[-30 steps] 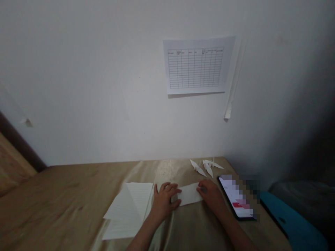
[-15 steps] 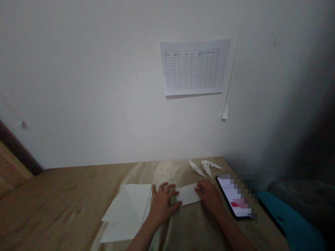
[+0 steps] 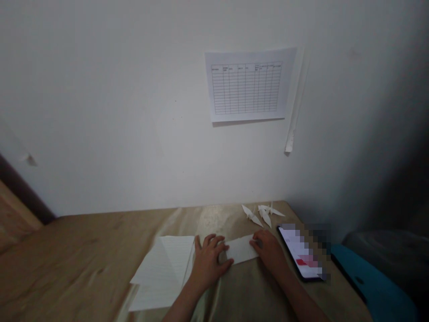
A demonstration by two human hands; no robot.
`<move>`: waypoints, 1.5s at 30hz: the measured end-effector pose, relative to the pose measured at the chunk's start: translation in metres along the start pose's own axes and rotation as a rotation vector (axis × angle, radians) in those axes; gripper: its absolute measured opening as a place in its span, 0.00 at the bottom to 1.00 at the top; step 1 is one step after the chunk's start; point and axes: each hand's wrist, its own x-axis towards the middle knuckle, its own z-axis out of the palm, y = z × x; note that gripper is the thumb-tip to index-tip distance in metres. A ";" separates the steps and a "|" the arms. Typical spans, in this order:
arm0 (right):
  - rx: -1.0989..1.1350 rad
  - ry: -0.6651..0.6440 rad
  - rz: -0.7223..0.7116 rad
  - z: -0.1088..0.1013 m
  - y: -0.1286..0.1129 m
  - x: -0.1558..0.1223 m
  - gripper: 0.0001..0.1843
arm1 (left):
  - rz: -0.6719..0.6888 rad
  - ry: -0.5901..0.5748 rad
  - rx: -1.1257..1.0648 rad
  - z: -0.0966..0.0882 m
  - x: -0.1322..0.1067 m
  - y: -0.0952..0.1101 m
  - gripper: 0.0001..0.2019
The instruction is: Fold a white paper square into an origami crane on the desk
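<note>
A small folded white paper strip (image 3: pixel 241 250) lies on the tan table (image 3: pixel 83 250). My left hand (image 3: pixel 209 259) lies flat on its left end, fingers spread over the paper. On the strip's right end rests my right hand (image 3: pixel 270 250), with fingers curled and the fingertips pressing the edge down. Both forearms come in from the bottom of the view.
Lined white sheets (image 3: pixel 164 273) lie left of my left hand. Folded paper cranes (image 3: pixel 261 213) sit near the wall. A lit phone (image 3: pixel 300 257) lies right of my right hand, with a blue object (image 3: pixel 372 286) beyond it. A printed table sheet (image 3: pixel 248 85) hangs on the wall.
Both hands stay on the paper strip in almost the same pose. The view has shifted slightly, so everything sits a little further left than a second ago.
</note>
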 end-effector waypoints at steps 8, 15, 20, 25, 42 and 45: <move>0.002 0.009 0.002 -0.001 0.000 0.000 0.06 | -0.001 -0.002 0.020 -0.001 0.000 0.001 0.18; -0.014 0.015 0.000 0.000 0.001 0.001 0.05 | -0.022 -0.037 0.035 0.001 0.000 -0.001 0.20; -0.014 0.009 0.000 0.003 0.004 0.001 0.04 | -0.043 -0.072 0.033 0.002 0.001 -0.004 0.22; -0.008 0.018 -0.011 0.004 0.005 0.001 0.04 | -0.048 -0.127 0.038 -0.001 0.003 -0.003 0.25; -0.222 0.014 -0.151 0.020 -0.028 -0.022 0.28 | -0.061 -0.226 0.027 -0.003 0.006 -0.001 0.29; -0.249 -0.043 -0.069 0.023 -0.034 -0.022 0.36 | -0.063 -0.227 0.022 -0.002 0.006 0.000 0.29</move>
